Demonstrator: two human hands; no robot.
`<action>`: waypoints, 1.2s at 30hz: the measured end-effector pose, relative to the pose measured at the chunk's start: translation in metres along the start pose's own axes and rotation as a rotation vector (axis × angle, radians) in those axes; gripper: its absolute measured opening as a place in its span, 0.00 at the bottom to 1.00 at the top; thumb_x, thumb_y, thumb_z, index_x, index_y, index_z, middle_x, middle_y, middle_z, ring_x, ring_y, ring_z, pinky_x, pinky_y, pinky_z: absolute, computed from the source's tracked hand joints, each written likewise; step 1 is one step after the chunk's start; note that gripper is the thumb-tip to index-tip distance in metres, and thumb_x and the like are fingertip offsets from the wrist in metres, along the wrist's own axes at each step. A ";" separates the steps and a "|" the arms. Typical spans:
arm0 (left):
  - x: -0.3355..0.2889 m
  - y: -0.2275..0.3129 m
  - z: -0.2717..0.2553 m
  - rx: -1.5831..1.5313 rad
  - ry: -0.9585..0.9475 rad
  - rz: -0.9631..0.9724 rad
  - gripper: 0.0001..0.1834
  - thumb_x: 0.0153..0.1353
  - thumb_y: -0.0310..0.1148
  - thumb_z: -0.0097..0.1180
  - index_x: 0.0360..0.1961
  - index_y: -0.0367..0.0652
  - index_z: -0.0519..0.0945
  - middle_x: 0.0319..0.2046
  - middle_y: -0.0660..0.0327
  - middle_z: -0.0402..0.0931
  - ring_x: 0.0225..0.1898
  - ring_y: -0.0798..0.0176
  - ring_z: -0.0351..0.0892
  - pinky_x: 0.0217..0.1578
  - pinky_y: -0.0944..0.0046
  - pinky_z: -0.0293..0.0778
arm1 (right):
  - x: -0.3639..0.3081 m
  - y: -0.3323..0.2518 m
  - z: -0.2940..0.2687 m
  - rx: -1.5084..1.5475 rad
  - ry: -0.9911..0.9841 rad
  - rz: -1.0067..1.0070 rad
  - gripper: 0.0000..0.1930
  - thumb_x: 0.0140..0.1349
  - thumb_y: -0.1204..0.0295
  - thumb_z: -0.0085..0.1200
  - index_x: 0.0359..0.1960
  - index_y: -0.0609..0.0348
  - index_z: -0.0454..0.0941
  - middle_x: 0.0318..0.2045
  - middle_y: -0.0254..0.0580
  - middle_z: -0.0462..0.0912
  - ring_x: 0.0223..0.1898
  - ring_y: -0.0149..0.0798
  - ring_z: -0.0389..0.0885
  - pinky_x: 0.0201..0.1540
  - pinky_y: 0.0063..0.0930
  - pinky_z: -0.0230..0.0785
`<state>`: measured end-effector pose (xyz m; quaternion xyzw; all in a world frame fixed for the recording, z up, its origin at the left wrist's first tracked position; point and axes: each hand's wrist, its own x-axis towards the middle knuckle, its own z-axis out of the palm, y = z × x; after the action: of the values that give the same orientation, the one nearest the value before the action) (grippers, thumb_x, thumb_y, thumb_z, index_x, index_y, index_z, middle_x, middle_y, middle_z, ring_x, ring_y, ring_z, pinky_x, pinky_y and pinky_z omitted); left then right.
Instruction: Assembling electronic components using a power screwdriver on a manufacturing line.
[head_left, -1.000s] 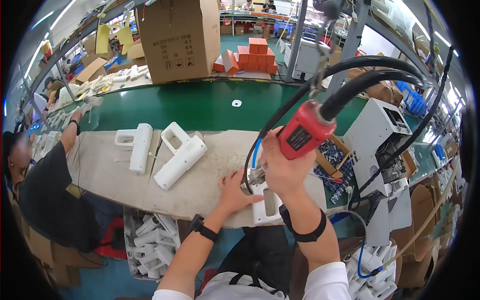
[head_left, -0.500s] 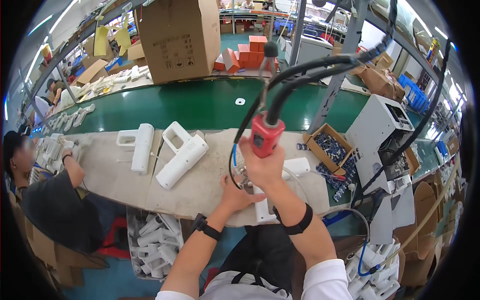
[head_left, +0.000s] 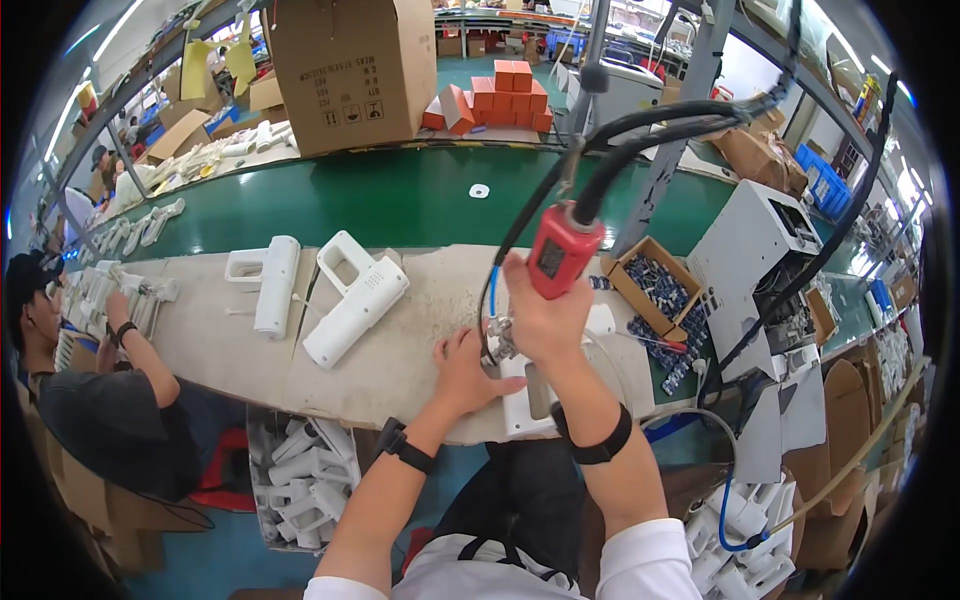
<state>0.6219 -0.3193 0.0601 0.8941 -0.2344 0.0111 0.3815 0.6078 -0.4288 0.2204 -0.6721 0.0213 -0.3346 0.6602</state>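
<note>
My right hand (head_left: 548, 315) is wrapped round a red handheld power tool (head_left: 566, 250), which hangs from thick black cables. The tool's silver metal nose (head_left: 500, 338) points down at a white plastic gun-shaped housing (head_left: 522, 410) lying at the bench's front edge; my right forearm covers part of the housing. Against that housing, beside the metal nose, my left hand (head_left: 465, 372) is closed on it, its thumb across the white plastic. The exact contact point of the tool is hidden. Two more white gun-shaped housings, one larger (head_left: 355, 300) and one smaller (head_left: 277, 288), lie to the left.
An open cardboard box (head_left: 655, 290) of small dark-blue parts stands right, beside a white machine (head_left: 755, 270). Beyond the bench runs a green conveyor (head_left: 400, 200) with a large carton (head_left: 350, 80). Bins of white housings (head_left: 300, 490) flank my legs. A co-worker (head_left: 100, 410) sits left.
The red tool and my right hand have shifted slightly right and tilted. My left hand stays at the housing, its fingers a little more spread. The view has shifted slightly.
</note>
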 end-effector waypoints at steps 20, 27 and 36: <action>0.025 0.009 0.018 0.027 0.108 -0.140 0.49 0.44 0.52 0.65 0.67 0.50 0.58 0.66 0.45 0.50 0.65 0.45 0.56 0.59 0.36 0.50 | -0.009 -0.058 -0.079 0.027 0.040 -0.206 0.07 0.61 0.73 0.59 0.33 0.63 0.74 0.15 0.32 0.73 0.13 0.24 0.70 0.15 0.17 0.60; 0.025 0.014 0.018 0.008 0.099 -0.135 0.49 0.44 0.52 0.66 0.67 0.50 0.60 0.67 0.44 0.49 0.67 0.45 0.53 0.60 0.38 0.46 | -0.007 -0.016 -0.065 -0.006 0.063 -0.147 0.09 0.60 0.71 0.61 0.28 0.61 0.75 0.17 0.30 0.75 0.17 0.22 0.71 0.20 0.18 0.61; 0.029 0.012 0.023 0.023 0.081 -0.135 0.48 0.43 0.53 0.66 0.66 0.51 0.61 0.66 0.46 0.51 0.66 0.47 0.53 0.60 0.40 0.46 | -0.009 -0.019 -0.055 -0.030 0.061 -0.215 0.07 0.59 0.72 0.61 0.28 0.61 0.76 0.19 0.29 0.75 0.19 0.21 0.70 0.22 0.19 0.62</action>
<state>0.6385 -0.3540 0.0576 0.9110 -0.1580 0.0242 0.3801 0.5664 -0.4705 0.2289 -0.6698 -0.0259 -0.4237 0.6092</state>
